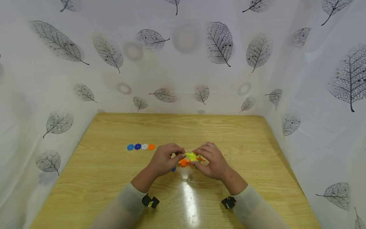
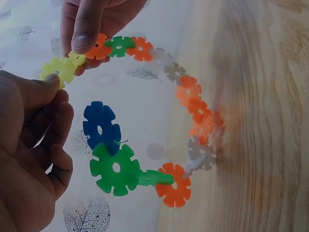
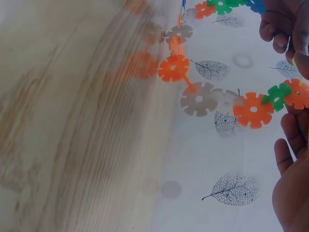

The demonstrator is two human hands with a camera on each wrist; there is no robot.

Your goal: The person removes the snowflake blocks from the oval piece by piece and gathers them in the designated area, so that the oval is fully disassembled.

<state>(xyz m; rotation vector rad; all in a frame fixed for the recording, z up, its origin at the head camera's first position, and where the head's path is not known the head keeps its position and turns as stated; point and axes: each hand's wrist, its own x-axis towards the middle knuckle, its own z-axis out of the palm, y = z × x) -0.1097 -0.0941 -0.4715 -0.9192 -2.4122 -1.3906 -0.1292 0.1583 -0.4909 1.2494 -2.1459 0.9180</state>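
A curved chain of notched plastic snowflake discs hangs between both hands, in orange, green, grey-white, blue and yellow. My left hand [image 1: 167, 159] pinches a yellow disc [image 2: 57, 71] between thumb and fingertips. At the adjoining piece, my right hand [image 1: 211, 160] grips the chain near a second yellow disc [image 2: 76, 58] and an orange disc [image 2: 99, 47]. The chain's other end, with a green disc [image 2: 115, 168] and a dark blue disc [image 2: 101, 126], dangles free beside the left fingers. In the right wrist view, the fingers partly hide the yellow discs.
On the wooden table [image 1: 114, 184], left of the hands, lies a short row of loose discs: light blue [image 1: 130, 147], dark blue [image 1: 138, 146], white [image 1: 144, 146] and orange [image 1: 151, 147]. A leaf-patterned white curtain [image 1: 183, 73] surrounds the table's back and sides.
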